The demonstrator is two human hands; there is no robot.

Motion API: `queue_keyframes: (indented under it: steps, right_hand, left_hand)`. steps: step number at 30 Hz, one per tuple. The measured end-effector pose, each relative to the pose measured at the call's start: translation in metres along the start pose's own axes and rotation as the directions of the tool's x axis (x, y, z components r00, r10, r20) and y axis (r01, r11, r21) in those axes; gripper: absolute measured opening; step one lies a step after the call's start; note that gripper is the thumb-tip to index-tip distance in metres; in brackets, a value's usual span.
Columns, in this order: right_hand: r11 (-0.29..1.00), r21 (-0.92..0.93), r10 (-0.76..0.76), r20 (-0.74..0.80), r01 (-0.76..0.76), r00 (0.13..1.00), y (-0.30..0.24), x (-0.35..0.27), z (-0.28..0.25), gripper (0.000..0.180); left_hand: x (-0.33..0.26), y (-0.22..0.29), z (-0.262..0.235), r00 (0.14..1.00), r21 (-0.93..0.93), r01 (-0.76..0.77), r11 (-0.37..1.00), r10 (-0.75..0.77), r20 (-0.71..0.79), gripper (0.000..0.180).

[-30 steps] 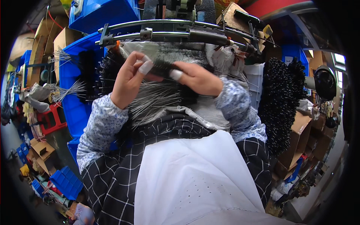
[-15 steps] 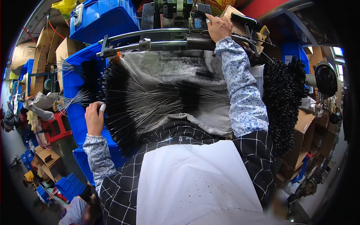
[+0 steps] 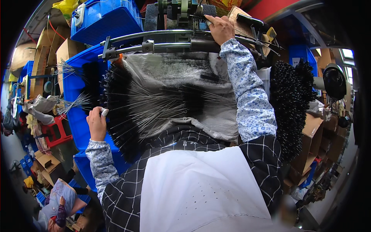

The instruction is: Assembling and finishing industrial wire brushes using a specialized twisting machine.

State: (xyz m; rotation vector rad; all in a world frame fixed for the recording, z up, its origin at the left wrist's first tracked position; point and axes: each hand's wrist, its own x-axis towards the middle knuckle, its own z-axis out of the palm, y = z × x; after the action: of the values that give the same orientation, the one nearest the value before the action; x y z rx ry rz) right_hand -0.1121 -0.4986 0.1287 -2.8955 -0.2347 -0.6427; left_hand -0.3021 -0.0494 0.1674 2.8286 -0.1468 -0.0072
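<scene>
Up at the machine (image 3: 185,11), my right hand (image 3: 222,30) is closed in a pinch on a thin black-bristled brush (image 3: 198,18). A white cover wraps one of its fingertips. Lower left, my left hand (image 3: 96,123) has its fingers curled together beside a large fan of black-bristled wire brushes (image 3: 119,112); whatever is in its fingertips is too small to make out. Bare wire stems (image 3: 152,106) of these brushes spread over the grey cloth (image 3: 162,69) across my lap. Another clump of black bristles (image 3: 193,98) lies in the middle, and a short brush (image 3: 210,76) rests farther up.
A curved metal bar (image 3: 170,45) crosses in front of the machine. Blue crates (image 3: 106,21) stand at the left, with wire stems (image 3: 75,101) over one edge. A dense heap of black brushes (image 3: 290,104) stands right. Behind at lower left is another person (image 3: 58,216).
My right hand has shifted a little left with the brush, toward the machine's middle. My left hand stays nearly where it was. The other person now shows more, beside a pale bundle.
</scene>
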Motion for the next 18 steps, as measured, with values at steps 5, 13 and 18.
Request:
queue_keyframes:
  steps: [5,13,18]
  right_hand:
    - [0.977,-0.14,0.163,0.008,-0.16,0.987,0.001,-0.001,-0.002,0.025]
    - [0.985,-0.141,0.107,0.086,-0.094,0.991,0.003,0.006,0.001,0.032]
    - [0.977,-0.199,0.11,0.18,-0.073,0.978,0.017,0.015,0.022,0.042]
  left_hand:
    - [0.003,0.004,-0.005,0.962,-0.23,0.203,0.952,-0.237,-0.134,0.016]
    - [0.024,-0.005,-0.049,0.681,-0.514,-0.245,0.822,-0.231,-0.695,0.018]
    - [0.037,-0.025,-0.096,0.636,-0.756,-0.562,0.336,-0.409,-0.654,0.022]
